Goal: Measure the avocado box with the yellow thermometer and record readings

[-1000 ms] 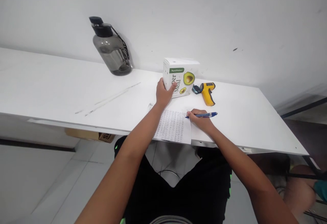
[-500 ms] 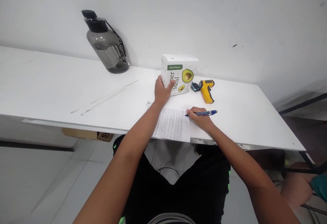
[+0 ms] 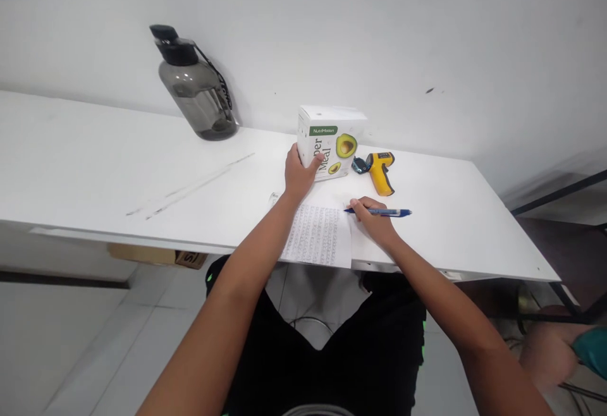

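My left hand point(image 3: 300, 172) grips the lower left side of a white carton point(image 3: 327, 126) with avocado pictures, its thumb across the front. The carton stands upright on the white table. Between thumb and fingers, my right hand point(image 3: 372, 219) holds a blue ballpoint pen point(image 3: 391, 212). The pen's tip is at the upper right part of a sheet of paper point(image 3: 313, 236) covered in dense handwritten columns. The sheet's lower edge reaches the table's front edge, and my left forearm covers part of its left side.
Right of the carton lie a yellow pistol-shaped device point(image 3: 380, 174) and a small dark object point(image 3: 360, 165), possibly a watch. A large grey water bottle point(image 3: 199, 97) stands by the wall on the left. Below the table point(image 3: 85, 169) is a cardboard box point(image 3: 156, 255). Another person's leg point(image 3: 550, 353) shows at lower right.
The pen has tilted flatter in my right hand, its rear end swinging slightly right and down. My left hand stays on the carton. The whole view has shifted a little.
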Demonstrator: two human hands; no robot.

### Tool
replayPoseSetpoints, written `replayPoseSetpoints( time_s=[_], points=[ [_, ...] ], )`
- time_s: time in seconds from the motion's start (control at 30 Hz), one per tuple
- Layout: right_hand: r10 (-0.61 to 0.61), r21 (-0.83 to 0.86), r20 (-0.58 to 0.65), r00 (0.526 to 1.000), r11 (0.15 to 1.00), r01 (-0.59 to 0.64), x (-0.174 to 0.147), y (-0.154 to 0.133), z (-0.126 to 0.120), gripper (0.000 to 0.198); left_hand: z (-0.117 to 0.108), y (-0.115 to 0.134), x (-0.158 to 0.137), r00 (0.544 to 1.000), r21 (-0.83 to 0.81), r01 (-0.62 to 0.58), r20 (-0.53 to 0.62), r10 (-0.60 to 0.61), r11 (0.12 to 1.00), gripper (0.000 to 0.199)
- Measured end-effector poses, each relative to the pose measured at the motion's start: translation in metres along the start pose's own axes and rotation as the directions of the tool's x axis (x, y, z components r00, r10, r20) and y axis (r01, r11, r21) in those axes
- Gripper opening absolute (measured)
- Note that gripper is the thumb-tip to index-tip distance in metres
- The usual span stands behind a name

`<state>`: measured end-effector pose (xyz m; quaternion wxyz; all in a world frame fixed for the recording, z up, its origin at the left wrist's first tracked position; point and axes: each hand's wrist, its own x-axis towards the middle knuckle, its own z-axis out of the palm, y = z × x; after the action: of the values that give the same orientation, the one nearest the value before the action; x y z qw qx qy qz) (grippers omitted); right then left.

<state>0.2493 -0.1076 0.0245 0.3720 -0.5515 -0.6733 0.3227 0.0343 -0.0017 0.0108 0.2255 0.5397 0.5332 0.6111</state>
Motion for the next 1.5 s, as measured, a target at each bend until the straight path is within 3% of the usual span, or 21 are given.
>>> replayPoseSetpoints(
  time_s=[0.1, 0.2, 0.3, 0.4, 0.47, 0.57, 0.67, 0.77, 0.8, 0.87, 0.97, 1.13, 1.27, 1.37, 1.5],
  points=[
    [-0.161, -0.155, -0.008, 0.987, 0.975, 0.158, 0.008, -0.001, 0.005, 0.034, -0.001, 0.001, 0.001, 1.000, -0.001, 0.005, 0.006, -0.005, 1.000, 0.055],
    [-0.313, -0.470, 0.269, 0.911, 0.783, 0.408, 0.020, -0.010, 0.012, 0.027, -0.001, 0.001, 0.001, 1.000, -0.007, 0.009, 0.002, -0.009, 1.000, 0.054],
    [-0.256, -0.616, 0.510, 0.821, 0.558, 0.557, 0.030, -0.026, 0.018, 0.041, -0.002, 0.003, 0.000, 1.000, -0.006, 0.025, 0.006, -0.025, 1.000, 0.053],
    [-0.221, -0.664, 0.527, 0.821, 0.495, 0.560, 0.035, -0.034, 0.023, 0.044, -0.003, 0.005, -0.001, 0.999, 0.001, 0.036, 0.011, -0.036, 0.999, 0.052],
    [-0.230, -0.655, 0.503, 0.833, 0.528, 0.541, 0.035, -0.030, 0.026, 0.047, -0.004, 0.006, -0.002, 0.999, -0.002, 0.046, 0.008, -0.046, 0.999, 0.052],
    [-0.289, -0.554, 0.445, 0.847, 0.655, 0.514, 0.035, -0.016, 0.027, 0.057, -0.003, 0.006, -0.002, 0.998, -0.020, 0.062, 0.012, -0.061, 0.998, 0.052],
    [-0.364, -0.433, 0.270, 0.891, 0.781, 0.450, 0.038, -0.002, 0.020, 0.058, -0.004, 0.005, -0.001, 0.998, -0.028, 0.056, 0.011, -0.055, 0.998, 0.053],
    [-0.292, -0.513, -0.106, 0.951, 0.835, 0.200, 0.050, 0.004, 0.004, 0.047, -0.004, 0.005, -0.001, 0.998, -0.024, 0.059, 0.018, -0.059, 0.998, 0.052],
    [-0.231, -0.557, -0.223, 0.947, 0.828, 0.070, 0.056, 0.004, -0.003, 0.044, -0.004, 0.006, 0.000, 0.998, -0.020, 0.065, 0.021, -0.064, 0.998, 0.053],
    [-0.097, -0.625, -0.337, 0.937, 0.767, -0.145, 0.068, 0.004, -0.014, 0.043, -0.005, 0.007, 0.000, 0.997, -0.008, 0.076, 0.024, -0.076, 0.997, 0.053],
    [0.115, -0.659, -0.316, 0.942, 0.687, -0.305, 0.085, 0.004, -0.024, 0.050, -0.005, 0.007, 0.000, 0.996, 0.011, 0.089, 0.010, -0.089, 0.996, 0.052],
    [0.356, -0.543, -0.284, 0.890, 0.706, -0.455, 0.102, 0.016, -0.033, 0.064, -0.006, 0.006, -0.001, 0.996, 0.002, 0.090, -0.012, -0.090, 0.996, 0.052],
    [0.363, -0.437, -0.285, 0.887, 0.774, -0.458, 0.099, 0.027, -0.042, 0.056, -0.006, 0.006, -0.001, 0.995, -0.003, 0.103, -0.018, -0.103, 0.995, 0.053],
    [0.328, -0.283, -0.362, 0.873, 0.853, -0.438, 0.091, 0.027, -0.048, 0.048, -0.006, 0.007, -0.001, 0.993, 0.003, 0.114, -0.009, -0.114, 0.994, 0.054],
    [0.262, -0.079, -0.440, 0.859, 0.941, -0.328, 0.084, 0.020, -0.047, 0.053, -0.006, 0.007, -0.002, 0.994, 0.010, 0.106, -0.008, -0.106, 0.994, 0.054]
  ],
)
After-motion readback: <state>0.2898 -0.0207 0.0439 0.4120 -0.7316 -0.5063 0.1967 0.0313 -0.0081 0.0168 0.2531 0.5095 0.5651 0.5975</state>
